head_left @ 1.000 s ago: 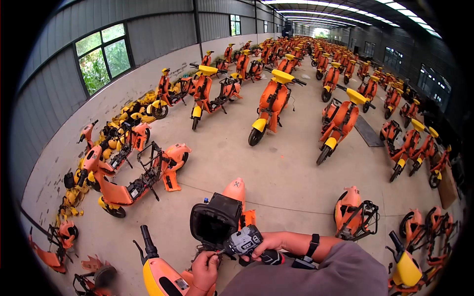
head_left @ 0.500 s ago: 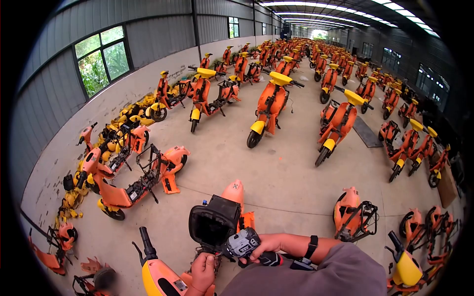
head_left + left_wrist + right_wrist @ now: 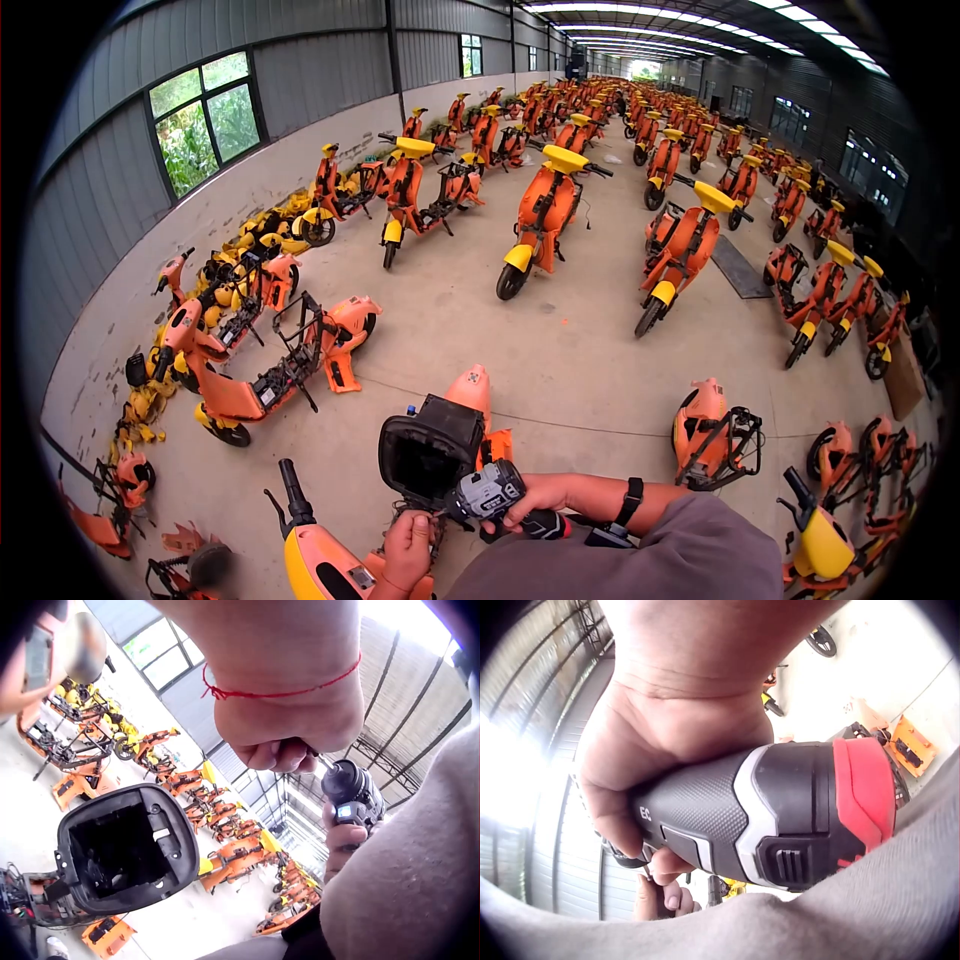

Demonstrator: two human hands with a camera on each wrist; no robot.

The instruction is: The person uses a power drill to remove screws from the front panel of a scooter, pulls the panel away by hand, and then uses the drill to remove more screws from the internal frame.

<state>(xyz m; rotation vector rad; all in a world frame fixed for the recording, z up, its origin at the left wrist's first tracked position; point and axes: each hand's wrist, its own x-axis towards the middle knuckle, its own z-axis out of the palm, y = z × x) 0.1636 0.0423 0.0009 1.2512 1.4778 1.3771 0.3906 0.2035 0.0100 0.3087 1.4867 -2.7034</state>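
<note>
My right hand (image 3: 540, 497) grips the handle of a grey and black cordless drill (image 3: 488, 489) with a red-trimmed base, seen close up in the right wrist view. A slim driver bit (image 3: 328, 762) runs from its chuck to the curled fingers (image 3: 281, 755) of my left hand (image 3: 406, 546), which pinch at its tip. Whether a small screw is also between them, I cannot tell. Just beyond the hands stands a partly stripped orange scooter with an open black storage bucket (image 3: 126, 850). Its yellow and orange front cover (image 3: 318, 558) is beside my left forearm.
A handlebar grip (image 3: 293, 482) sticks up at the left. Stripped orange scooters (image 3: 240, 385) stand at the left and right, with rows of whole ones (image 3: 545, 215) stretching back through the hall. Yellow panels (image 3: 235, 270) lie heaped along the left wall.
The view shifts slightly, so the scooters and the bucket slide a little left. Both hands stay close together at the drill's front, the left one turned slightly more upright.
</note>
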